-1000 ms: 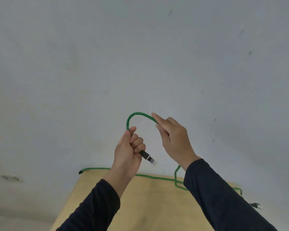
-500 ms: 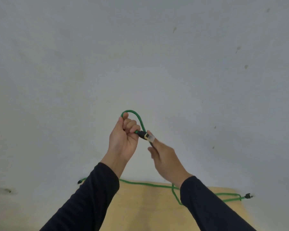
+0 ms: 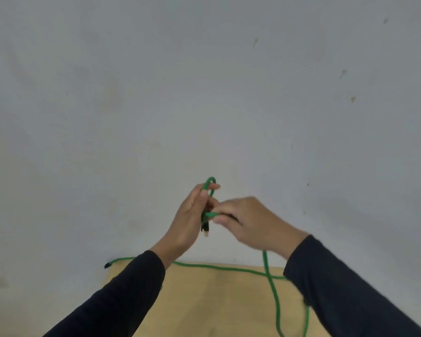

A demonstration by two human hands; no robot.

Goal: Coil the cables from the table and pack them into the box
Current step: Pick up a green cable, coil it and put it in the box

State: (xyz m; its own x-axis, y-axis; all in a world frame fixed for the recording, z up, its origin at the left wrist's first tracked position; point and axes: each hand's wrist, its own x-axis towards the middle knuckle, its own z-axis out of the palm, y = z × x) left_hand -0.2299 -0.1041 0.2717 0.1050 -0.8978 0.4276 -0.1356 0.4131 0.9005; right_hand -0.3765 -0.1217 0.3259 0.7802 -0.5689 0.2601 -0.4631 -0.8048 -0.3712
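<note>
Head view. Item: green cable (image 3: 272, 288), one end raised, the remainder trailing down across the wooden desk (image 3: 216, 300), with a far end (image 3: 107, 265) hanging off the desk's left far corner. Left hand (image 3: 192, 220): fingers curled round a small upright loop, the plug (image 3: 206, 231) hanging below the palm. Right hand (image 3: 250, 222): blurred, fingers pinching the strand just right of the loop. Backdrop: plain grey wall (image 3: 204, 93). Box: not in view. Risk, as judged: the loop is tight and springy; a loosened left grip would let it unwind, and the crossed strands on the desk may snag or knot when drawn upward.
</note>
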